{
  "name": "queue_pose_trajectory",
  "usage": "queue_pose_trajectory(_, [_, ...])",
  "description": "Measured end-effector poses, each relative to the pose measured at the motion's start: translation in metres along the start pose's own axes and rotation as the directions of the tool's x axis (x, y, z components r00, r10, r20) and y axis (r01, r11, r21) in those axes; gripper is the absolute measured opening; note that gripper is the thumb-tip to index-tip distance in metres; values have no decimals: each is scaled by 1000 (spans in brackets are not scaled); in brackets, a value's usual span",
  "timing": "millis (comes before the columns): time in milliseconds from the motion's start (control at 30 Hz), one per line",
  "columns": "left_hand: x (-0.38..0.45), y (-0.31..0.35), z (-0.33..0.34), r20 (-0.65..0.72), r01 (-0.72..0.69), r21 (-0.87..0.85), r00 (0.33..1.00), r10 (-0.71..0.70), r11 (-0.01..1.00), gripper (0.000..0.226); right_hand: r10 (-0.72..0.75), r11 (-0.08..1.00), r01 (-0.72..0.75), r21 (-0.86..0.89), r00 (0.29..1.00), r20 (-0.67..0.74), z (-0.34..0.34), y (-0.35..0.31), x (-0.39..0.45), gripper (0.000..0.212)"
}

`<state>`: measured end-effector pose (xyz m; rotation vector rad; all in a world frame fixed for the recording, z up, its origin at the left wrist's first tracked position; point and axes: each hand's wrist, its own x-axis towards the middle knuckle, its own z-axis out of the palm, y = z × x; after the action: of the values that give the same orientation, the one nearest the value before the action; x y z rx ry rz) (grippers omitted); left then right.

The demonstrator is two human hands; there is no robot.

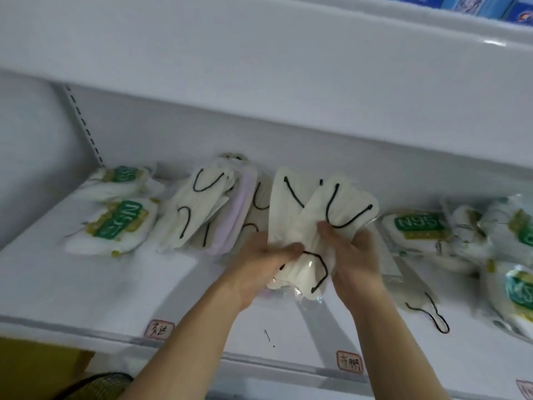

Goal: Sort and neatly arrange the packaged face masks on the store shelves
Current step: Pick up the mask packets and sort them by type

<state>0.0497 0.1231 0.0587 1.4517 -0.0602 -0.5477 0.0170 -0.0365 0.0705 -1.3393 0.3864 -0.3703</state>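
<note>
Both my hands hold a fanned bundle of cream face masks (314,215) with black ear loops, in clear wrappers, just above the white shelf (86,284). My left hand (268,255) grips the bundle's lower left side. My right hand (352,249) pinches its right side with the thumb on top. A leaning stack of cream and lilac masks (210,209) lies on the shelf to the left. One loose mask (418,301) lies flat at the right.
Green-labelled N95 packs lie at the left (118,226) and at the right (421,229), with more at the far right edge (516,255). Price tags (159,329) sit on the shelf's front rail. An upper shelf (288,53) overhangs. A brown box (37,368) stands below left.
</note>
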Motion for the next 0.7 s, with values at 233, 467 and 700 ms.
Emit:
queue_pose_trajectory(233, [-42,-12,-107,-626,-269,-42,758,184,962,15,-31,975,90,-202,960,278,107,10,20,34])
queue_pose_trajectory(467, [-97,-35,-163,-777,-209,-129,628,32,969,27,21,3,867,-499,499,866,180,57,42,48])
queue_pose_trajectory(700, [-111,-38,-172,-688,-204,-331,720,-87,922,27,-442,777,432,-457,892,92,164,44,8,41])
